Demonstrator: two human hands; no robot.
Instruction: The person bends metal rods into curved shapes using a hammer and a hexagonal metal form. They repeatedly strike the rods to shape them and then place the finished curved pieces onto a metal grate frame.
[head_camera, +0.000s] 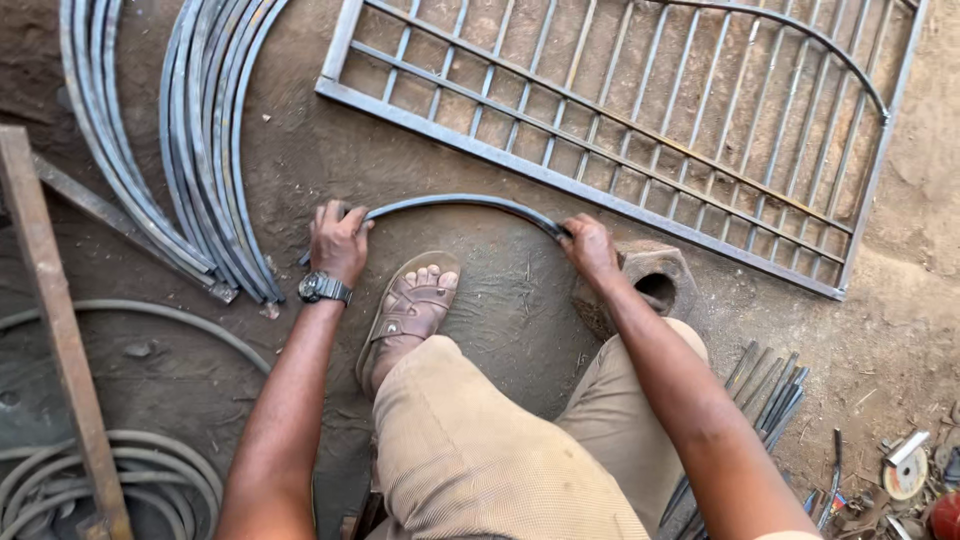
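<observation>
A person crouches over a packed dirt floor (500, 310) scattered with metal work. The left hand (338, 243) is closed in a tight grip around one end of a curved metal bar (460, 203), and the right hand (590, 248) is closed the same way on the other end; the bar arches over the ground between them, at 12 o'clock from a foot in a brown sandal (410, 310) planted on the dirt. A wristwatch (324, 288) sits on the left wrist. Just beside the right hand, at its 3 o'clock, lies a hollow concrete block (655, 280). A welded metal gate (640, 130) lies flat on the ground at 1 o'clock from the bar, well clear of it. At 10 o'clock a bundle of curved bars (200, 140) sweeps across the dirt. A rusty straight beam (55, 320) runs down the left edge over coiled hoses (150, 470). At 5 o'clock lie short rods (770, 390) and small scraps
</observation>
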